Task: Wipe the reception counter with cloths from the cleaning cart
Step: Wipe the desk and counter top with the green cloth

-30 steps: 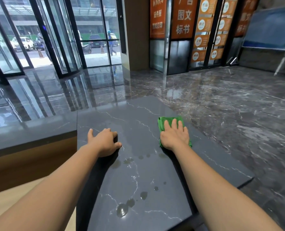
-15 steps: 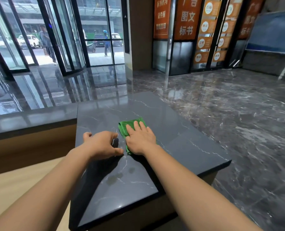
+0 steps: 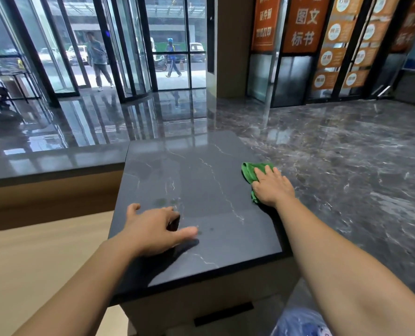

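Observation:
The reception counter [image 3: 201, 170] has a dark grey marble top with white veins. A green cloth [image 3: 248, 172] lies at the top's right edge. My right hand [image 3: 272, 186] presses flat on the cloth with straight fingers, covering most of it. My left hand [image 3: 153, 230] rests on the near left part of the top, fingers loosely bent and thumb stretched out, holding nothing. A few small damp spots [image 3: 164, 202] show on the surface just beyond my left hand.
A lower counter ledge [image 3: 51, 163] runs off to the left, with a pale wooden desk surface [image 3: 39, 263] below it. A blue object [image 3: 298, 322] shows at the bottom right. Polished marble floor [image 3: 347, 154] surrounds the counter. Beyond the glass doors [image 3: 128, 57], two people walk.
My right hand has slid the green cloth from the middle of the top, beside my left hand, out to the right edge. My left hand stays in place; the view has pulled back.

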Demonstrator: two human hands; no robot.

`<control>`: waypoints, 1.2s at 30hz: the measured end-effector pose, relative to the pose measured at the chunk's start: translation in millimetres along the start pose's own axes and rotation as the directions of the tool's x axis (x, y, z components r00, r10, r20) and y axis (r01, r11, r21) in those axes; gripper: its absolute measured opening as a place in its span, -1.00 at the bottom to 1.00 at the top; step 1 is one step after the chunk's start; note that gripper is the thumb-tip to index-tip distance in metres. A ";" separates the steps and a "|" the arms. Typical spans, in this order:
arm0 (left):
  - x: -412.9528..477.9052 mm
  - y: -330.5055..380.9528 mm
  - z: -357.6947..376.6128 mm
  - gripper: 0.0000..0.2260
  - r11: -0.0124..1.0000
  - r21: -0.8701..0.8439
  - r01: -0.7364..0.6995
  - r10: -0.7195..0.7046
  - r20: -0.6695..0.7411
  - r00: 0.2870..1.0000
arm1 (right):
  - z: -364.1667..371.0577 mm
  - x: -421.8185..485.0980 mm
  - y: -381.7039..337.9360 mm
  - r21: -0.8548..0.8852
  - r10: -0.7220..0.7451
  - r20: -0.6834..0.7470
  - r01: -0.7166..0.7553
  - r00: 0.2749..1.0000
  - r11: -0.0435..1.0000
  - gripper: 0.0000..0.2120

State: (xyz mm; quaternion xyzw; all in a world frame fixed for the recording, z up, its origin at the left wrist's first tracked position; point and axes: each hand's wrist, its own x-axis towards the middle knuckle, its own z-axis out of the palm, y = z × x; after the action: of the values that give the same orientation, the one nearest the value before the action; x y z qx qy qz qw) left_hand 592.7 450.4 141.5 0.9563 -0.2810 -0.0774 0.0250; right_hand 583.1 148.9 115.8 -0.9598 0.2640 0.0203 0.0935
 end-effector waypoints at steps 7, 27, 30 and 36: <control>-9.0 6.7 -0.3 0.17 0.998 0.017 -0.059 0.055 0.172 0.984 | 10.9 -31.5 -42.1 -0.025 0.013 -0.024 -0.014 1.000 1.000 -0.43; -13.2 23.0 -14.4 0.27 0.997 0.008 0.078 -0.076 0.309 0.948 | 5.5 -68.9 9.1 0.000 -0.176 -0.012 0.176 0.984 0.984 -0.44; -10.5 18.4 -11.2 0.39 0.998 -0.004 0.057 -0.053 0.318 0.947 | -2.4 -63.8 43.6 0.008 -0.057 -0.005 0.057 0.998 0.998 -0.45; -10.6 22.0 -12.1 0.18 0.999 0.006 0.043 -0.043 0.290 0.956 | 2.0 -76.3 29.3 -0.014 0.039 -0.044 -0.040 0.998 0.999 -0.44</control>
State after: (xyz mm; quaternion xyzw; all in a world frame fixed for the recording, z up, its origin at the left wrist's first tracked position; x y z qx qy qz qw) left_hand 574.2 437.7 156.9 0.9405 -0.2607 -0.2171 -0.0181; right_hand 502.6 163.0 115.7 -0.9553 0.2846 0.0030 0.0802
